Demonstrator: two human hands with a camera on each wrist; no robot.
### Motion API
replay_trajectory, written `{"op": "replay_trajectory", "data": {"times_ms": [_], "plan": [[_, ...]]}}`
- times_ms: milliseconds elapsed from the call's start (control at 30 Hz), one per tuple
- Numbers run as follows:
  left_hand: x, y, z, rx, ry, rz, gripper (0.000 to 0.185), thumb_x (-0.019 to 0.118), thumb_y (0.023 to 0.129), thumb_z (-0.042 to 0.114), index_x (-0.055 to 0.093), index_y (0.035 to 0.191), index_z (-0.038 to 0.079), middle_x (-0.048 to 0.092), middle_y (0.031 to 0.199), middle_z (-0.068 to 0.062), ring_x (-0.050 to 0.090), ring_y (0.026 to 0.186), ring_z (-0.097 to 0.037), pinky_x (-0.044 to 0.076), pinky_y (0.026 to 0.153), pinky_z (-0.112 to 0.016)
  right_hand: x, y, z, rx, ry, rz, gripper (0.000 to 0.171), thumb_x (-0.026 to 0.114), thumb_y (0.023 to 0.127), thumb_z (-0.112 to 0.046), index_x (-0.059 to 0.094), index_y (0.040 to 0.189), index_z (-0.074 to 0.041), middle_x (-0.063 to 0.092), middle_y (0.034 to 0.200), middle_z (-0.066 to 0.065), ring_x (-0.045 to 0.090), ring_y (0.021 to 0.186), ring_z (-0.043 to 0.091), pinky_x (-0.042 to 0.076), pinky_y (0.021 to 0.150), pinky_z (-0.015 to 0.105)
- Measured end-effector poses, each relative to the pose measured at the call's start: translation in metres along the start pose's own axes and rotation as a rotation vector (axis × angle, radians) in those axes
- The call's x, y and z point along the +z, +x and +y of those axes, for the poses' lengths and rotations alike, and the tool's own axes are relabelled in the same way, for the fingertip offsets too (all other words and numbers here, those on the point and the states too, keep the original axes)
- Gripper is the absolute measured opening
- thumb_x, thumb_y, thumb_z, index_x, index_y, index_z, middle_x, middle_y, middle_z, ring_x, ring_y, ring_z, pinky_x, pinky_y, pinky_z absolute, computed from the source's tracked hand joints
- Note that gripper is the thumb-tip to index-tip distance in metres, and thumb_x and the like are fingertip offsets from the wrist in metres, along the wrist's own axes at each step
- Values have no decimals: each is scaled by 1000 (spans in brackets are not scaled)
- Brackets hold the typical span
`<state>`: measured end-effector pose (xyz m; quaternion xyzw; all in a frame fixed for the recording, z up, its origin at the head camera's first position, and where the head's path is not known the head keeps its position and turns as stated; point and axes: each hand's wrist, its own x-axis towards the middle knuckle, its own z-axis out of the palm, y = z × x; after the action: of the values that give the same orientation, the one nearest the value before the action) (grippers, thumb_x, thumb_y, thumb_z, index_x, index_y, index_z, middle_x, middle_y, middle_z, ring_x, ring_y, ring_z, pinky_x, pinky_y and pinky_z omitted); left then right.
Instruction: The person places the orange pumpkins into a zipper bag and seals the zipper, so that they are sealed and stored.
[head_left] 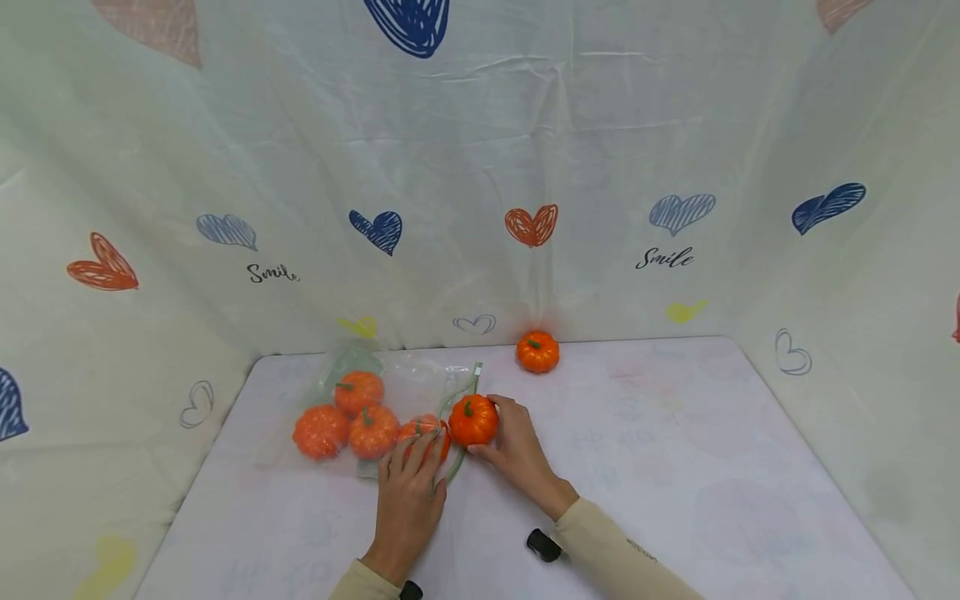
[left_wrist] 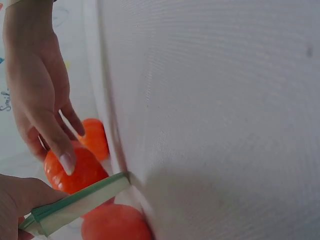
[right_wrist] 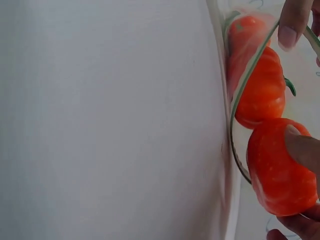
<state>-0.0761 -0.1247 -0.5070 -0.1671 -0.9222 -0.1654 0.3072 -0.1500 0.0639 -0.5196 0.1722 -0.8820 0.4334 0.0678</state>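
My right hand (head_left: 517,442) grips a small orange toy pumpkin (head_left: 474,420) with a green stem, at the mouth of a clear plastic bag (head_left: 420,375). Thumb and fingers lie around the pumpkin's sides in the right wrist view. My left hand (head_left: 411,492) pinches the bag's green-edged rim (left_wrist: 85,200), holding the mouth apart. Several more pumpkins (head_left: 321,432) lie inside the bag. One of them, the pumpkin near the mouth (right_wrist: 261,90), is partly hidden by my left fingers in the head view.
Another orange pumpkin (head_left: 537,352) stands at the table's back edge, right of the bag. A small black object (head_left: 543,545) shows beside the right forearm. The white table (head_left: 675,467) meets a curtain (head_left: 465,167) printed with hearts at the back.
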Motion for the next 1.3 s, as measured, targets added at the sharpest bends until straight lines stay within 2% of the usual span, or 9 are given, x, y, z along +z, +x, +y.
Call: {"op": "replay_trajectory", "data": {"times_ms": [333,467,567,800,1000,1167,1300], "plan": [[1,1,1,20,4,22,86,101,50,-5,71,131,1,66,132,-9,54,118,-33,40,92,-50,20,10,-10,36,41,55,80,88,86,-12,44,151,7,56,147,23,52,135,41,44,115,54],[2,1,0,27,8,27,86,100,50,-5,71,131,2,66,131,-9,54,116,-33,40,91,-49,28,11,-11,46,31,50,80,88,86,-12,44,150,8,57,146,25,54,134,42,45,114,54],[3,0,0,37,10,33,84,100,50,-4,72,129,2,67,131,-9,54,115,-33,40,90,-48,32,11,-12,30,-20,41,77,89,85,-12,47,147,8,57,143,26,55,131,43,47,111,55],[5,-1,-2,37,8,10,82,101,52,-2,74,128,2,67,130,-10,54,115,-33,40,92,-47,38,17,-17,0,-184,64,72,92,82,-15,55,141,7,61,125,23,56,113,41,50,98,52],[4,-2,-3,31,-1,-10,80,101,53,-2,74,128,2,67,131,-10,54,117,-34,39,94,-48,42,22,-21,16,-194,73,62,89,84,-12,58,134,5,66,128,22,57,114,39,51,96,52],[3,-2,-3,37,-7,-5,79,100,53,-3,74,128,2,67,132,-10,55,117,-34,39,93,-48,44,25,-21,-10,-239,71,53,87,87,-15,65,132,2,62,116,19,53,105,35,48,88,46],[3,-1,-3,44,-9,6,79,100,52,-4,74,127,1,67,131,-10,55,116,-34,38,92,-48,43,27,-18,-45,-279,36,53,86,89,-16,66,134,1,56,111,17,47,99,30,44,83,39]]}}
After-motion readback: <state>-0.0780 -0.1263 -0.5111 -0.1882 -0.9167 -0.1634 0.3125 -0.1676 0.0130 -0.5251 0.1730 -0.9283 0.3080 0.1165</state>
